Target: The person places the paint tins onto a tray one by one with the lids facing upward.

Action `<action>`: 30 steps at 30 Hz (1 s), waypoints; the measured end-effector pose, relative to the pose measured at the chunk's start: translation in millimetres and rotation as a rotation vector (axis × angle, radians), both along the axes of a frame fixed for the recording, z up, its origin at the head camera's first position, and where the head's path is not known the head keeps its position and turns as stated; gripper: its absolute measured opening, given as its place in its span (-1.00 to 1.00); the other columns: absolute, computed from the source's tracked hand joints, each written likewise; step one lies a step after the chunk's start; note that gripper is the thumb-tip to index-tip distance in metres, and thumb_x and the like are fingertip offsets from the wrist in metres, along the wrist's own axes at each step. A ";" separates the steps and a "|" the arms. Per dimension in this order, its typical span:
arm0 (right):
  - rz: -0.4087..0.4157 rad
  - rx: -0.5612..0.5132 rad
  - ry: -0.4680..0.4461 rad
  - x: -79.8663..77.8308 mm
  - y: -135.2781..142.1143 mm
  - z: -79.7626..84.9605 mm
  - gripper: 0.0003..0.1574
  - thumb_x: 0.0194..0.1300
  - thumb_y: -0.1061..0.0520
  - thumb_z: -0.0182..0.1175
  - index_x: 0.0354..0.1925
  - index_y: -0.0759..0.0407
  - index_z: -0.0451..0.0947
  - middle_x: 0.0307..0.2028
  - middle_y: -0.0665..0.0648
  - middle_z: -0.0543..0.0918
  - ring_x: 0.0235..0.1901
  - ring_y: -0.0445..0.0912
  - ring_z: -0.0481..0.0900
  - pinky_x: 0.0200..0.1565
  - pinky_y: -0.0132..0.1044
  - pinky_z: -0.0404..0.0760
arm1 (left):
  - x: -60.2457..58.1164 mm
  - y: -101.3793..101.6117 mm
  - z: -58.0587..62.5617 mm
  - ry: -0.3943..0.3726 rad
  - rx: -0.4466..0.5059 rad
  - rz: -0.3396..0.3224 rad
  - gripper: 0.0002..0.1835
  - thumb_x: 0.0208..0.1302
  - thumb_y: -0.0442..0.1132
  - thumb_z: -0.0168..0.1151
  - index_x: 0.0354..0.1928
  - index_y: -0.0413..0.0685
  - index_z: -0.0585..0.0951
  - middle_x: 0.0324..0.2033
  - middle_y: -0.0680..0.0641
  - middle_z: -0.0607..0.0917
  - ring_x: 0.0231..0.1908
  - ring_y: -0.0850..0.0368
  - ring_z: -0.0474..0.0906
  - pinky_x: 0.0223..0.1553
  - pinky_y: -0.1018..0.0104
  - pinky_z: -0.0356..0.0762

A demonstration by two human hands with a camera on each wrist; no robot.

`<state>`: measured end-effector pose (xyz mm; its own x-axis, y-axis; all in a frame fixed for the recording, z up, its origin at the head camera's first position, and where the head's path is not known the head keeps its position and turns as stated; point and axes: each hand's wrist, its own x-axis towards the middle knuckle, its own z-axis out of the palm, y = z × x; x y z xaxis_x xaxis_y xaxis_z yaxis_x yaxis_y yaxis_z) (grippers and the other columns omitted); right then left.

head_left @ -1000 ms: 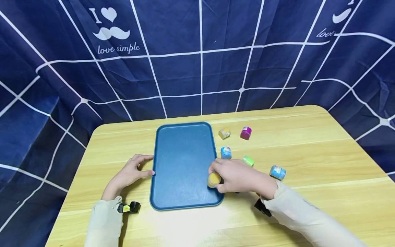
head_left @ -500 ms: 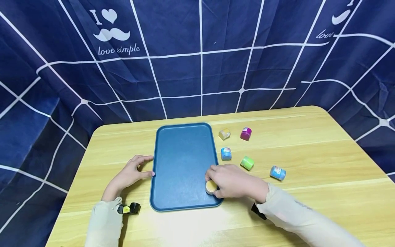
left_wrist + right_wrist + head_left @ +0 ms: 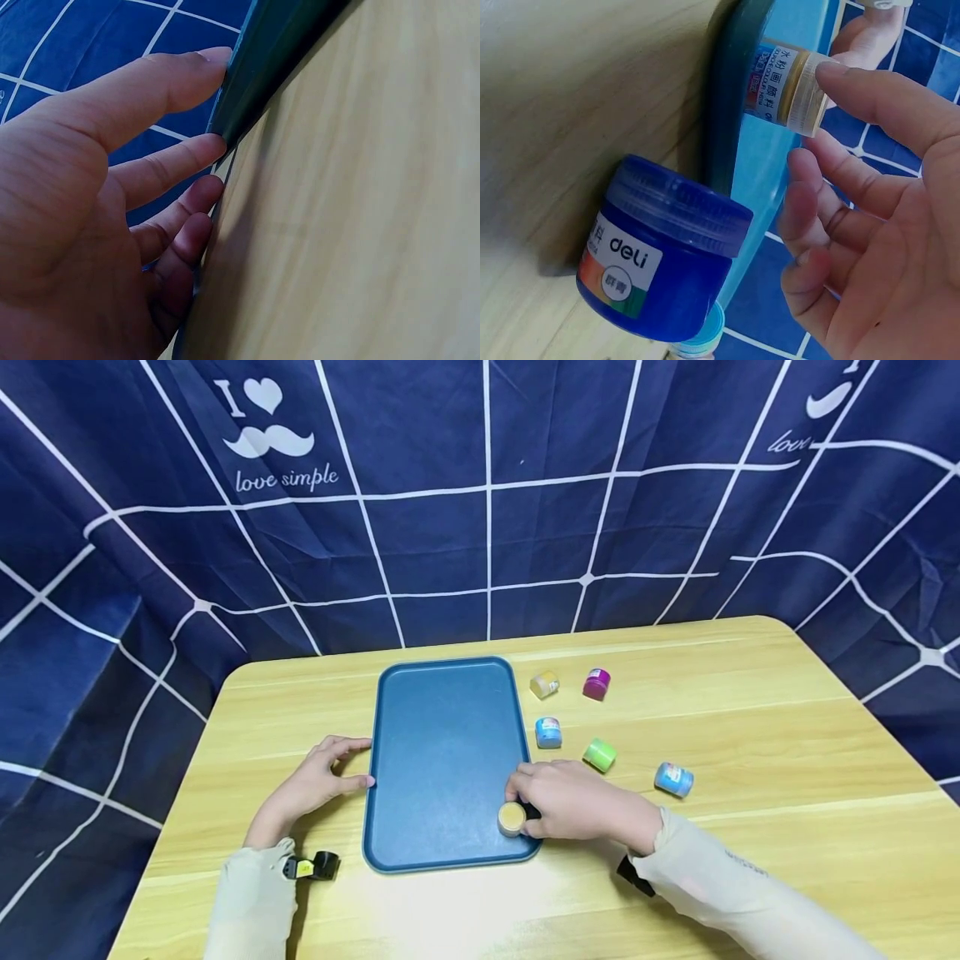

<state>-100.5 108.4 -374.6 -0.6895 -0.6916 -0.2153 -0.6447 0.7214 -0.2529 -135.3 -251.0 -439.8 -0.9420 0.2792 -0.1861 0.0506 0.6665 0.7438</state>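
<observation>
A paint jar with a yellowish lid (image 3: 512, 819) stands upright on the blue tray (image 3: 442, 752), near its front right corner. My right hand (image 3: 570, 799) is just right of the jar, fingers loosened and spread. In the right wrist view, the thumb (image 3: 870, 94) and index fingertip lie at the lid's edge. A dark blue paint jar (image 3: 664, 255) sits on the table beside the tray, mostly hidden by the hand in the head view. My left hand (image 3: 315, 785) rests thumb and fingertips against the tray's left edge.
Right of the tray lie a yellow jar (image 3: 544, 684), a purple jar (image 3: 596, 684), a blue jar (image 3: 548, 732), a green jar (image 3: 599, 755) and another blue jar (image 3: 674, 779). A dark blue curtain (image 3: 427, 543) hangs behind the wooden table (image 3: 750, 710).
The right hand brought the yellow-lidded jar a little left and nearer, down onto the tray, then loosened and shifted slightly right from it. The left hand stays still.
</observation>
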 end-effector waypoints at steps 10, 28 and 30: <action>-0.019 -0.027 -0.016 0.2 0.5 -3.2 -0.72 0.12 0.02 0.35 -0.21 0.06 0.56 -0.41 -0.12 0.47 -0.40 -0.23 0.40 -0.37 -0.34 0.41 | 0.6 1.3 3.2 0.005 0.004 -0.012 -0.30 0.14 -0.03 0.39 0.31 -0.11 0.43 0.15 -0.21 0.44 0.13 -0.16 0.26 0.16 -0.16 0.27; -0.072 -0.072 -0.032 -3.3 21.0 14.1 -0.56 0.16 -0.07 0.34 -0.04 0.08 0.58 -0.25 -0.03 0.58 -0.34 -0.25 0.46 -0.29 -0.31 0.50 | 1.4 2.5 2.9 0.003 0.008 -0.006 -0.30 0.14 -0.05 0.40 0.30 -0.12 0.44 0.16 -0.23 0.43 0.16 -0.19 0.24 0.16 -0.16 0.27; -0.091 -0.076 -0.021 -4.2 27.4 18.8 -0.57 0.16 -0.07 0.35 -0.04 0.06 0.57 -0.25 -0.03 0.59 -0.34 -0.25 0.47 -0.29 -0.29 0.49 | 1.4 2.2 2.7 0.003 0.015 -0.006 -0.30 0.14 -0.05 0.40 0.30 -0.13 0.44 0.15 -0.22 0.43 0.15 -0.17 0.24 0.15 -0.12 0.27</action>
